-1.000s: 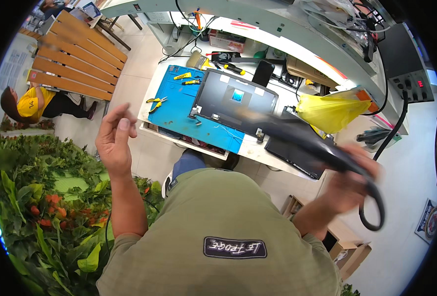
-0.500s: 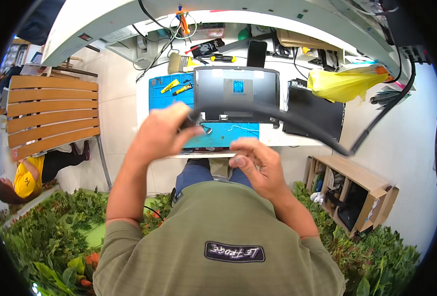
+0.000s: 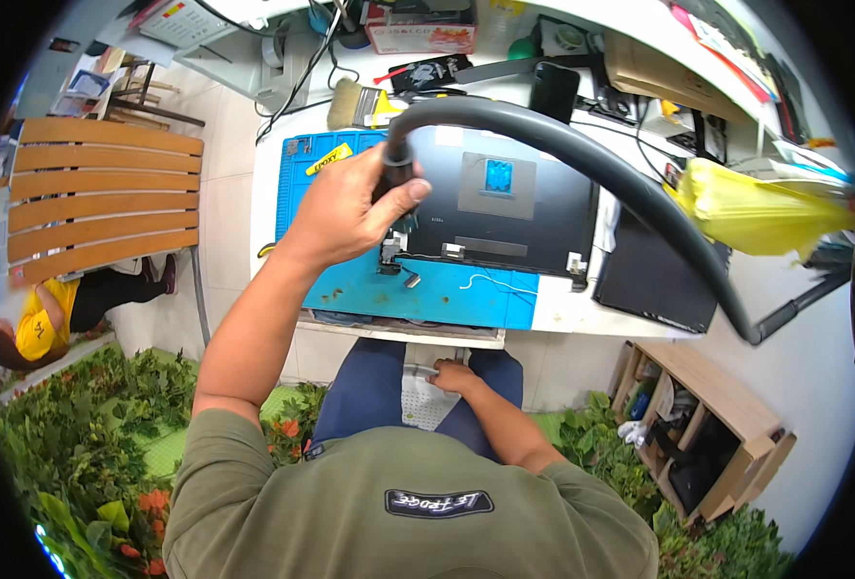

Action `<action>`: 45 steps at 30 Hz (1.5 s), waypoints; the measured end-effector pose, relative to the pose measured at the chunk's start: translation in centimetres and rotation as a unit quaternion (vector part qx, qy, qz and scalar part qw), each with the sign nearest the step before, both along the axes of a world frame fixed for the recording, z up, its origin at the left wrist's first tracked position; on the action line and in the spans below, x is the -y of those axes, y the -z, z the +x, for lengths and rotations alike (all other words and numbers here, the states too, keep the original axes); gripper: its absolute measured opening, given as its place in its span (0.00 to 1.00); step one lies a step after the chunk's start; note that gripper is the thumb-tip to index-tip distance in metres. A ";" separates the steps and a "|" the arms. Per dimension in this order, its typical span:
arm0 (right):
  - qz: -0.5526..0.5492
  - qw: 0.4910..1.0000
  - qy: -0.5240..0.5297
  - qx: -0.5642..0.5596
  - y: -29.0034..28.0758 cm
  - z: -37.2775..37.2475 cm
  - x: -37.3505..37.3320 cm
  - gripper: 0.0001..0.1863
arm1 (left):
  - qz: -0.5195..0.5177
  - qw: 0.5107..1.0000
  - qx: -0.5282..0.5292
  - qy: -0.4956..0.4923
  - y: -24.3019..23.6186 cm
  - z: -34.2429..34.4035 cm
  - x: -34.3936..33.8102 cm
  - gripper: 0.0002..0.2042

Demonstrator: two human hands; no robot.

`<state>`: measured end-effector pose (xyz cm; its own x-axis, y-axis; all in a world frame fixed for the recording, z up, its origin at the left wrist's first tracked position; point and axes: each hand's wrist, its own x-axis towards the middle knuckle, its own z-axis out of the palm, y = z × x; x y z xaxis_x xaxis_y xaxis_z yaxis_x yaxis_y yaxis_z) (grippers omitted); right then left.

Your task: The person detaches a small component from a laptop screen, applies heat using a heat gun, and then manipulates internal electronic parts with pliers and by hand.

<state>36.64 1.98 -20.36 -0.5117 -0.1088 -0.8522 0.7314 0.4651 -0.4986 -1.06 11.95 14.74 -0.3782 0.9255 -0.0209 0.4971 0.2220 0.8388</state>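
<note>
My left hand is closed round the grip end of a thick black hose, over the near left corner of a black laptop screen lid. The hose arches over the lid and bends down to the right. A hinge and a loose cable end show at the lid's near edge, on a blue work mat. Down between my thighs, my right hand has its fingers curled at the edge of a pale dotted stool seat; the grip is partly hidden.
Behind the lid lie a wide brush, a phone and a red-white box. To the right are another black panel and a yellow bag. A wooden shelf unit stands lower right; a person sits at left.
My left hand has moved up and slightly right with the hose, which now arches higher. My right hand has dropped from in front of the desk to between my thighs. The view has shifted.
</note>
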 end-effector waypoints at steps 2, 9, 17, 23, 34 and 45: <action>-0.016 0.998 -0.050 0.041 5.0 0.6 1.9 0.55 | -0.016 0.999 0.004 0.029 0.4 0.6 -0.8 0.16; -0.076 0.988 -0.100 0.090 11.5 1.4 5.7 0.72 | -0.043 0.996 -0.070 0.045 1.1 1.1 -0.9 0.15; -0.015 0.994 -0.108 0.029 7.7 -2.0 0.2 0.47 | 0.006 0.999 -0.034 0.005 2.2 1.2 0.7 0.15; 0.101 0.985 -0.129 -0.045 10.1 -5.6 -1.8 0.40 | 0.080 0.995 -0.063 -0.006 3.8 -0.1 2.2 0.19; 0.066 0.954 -0.075 -0.283 -14.8 -4.1 -7.0 0.14 | 0.267 0.963 -0.037 -0.008 6.3 -0.6 8.1 0.20; 0.339 0.747 0.041 -0.570 -20.0 -17.8 -15.6 0.15 | 0.276 0.961 -0.010 -0.004 7.2 -0.6 6.8 0.20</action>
